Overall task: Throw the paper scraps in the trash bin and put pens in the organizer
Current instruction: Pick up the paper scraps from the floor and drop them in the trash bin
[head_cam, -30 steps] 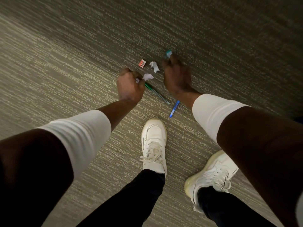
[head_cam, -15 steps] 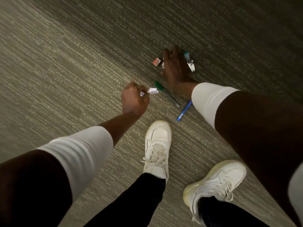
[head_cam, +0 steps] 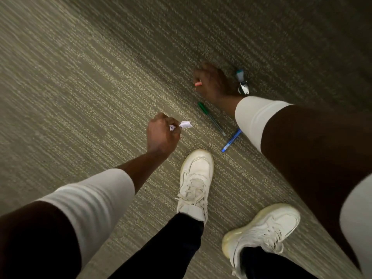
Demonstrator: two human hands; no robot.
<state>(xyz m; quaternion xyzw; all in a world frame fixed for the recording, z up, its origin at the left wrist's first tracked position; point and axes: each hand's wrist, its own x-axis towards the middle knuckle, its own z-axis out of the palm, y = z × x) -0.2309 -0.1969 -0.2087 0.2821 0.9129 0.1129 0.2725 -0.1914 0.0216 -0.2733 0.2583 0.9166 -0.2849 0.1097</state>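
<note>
My left hand [head_cam: 162, 135] is closed on crumpled white paper scraps [head_cam: 185, 124] that stick out between the fingers, above the carpet. My right hand [head_cam: 214, 83] is down at the floor farther away, its fingers closed on a small red-orange scrap [head_cam: 198, 83]. A teal-and-white scrap [head_cam: 242, 82] lies just right of that hand; whether the hand touches it is unclear. A green pen [head_cam: 210, 117] lies on the carpet between my hands. A blue pen [head_cam: 231, 140] lies beside it, partly hidden under my right sleeve. No trash bin or organizer is in view.
Grey-beige striped carpet [head_cam: 80, 87] fills the view. My two white sneakers, one at the centre [head_cam: 196, 178] and one at lower right [head_cam: 261, 228], stand just below the pens.
My right hand moved onto the red-orange scrap and closed on it; the white scrap that lay there is gone from sight. My left hand drew back toward me with its white scraps.
</note>
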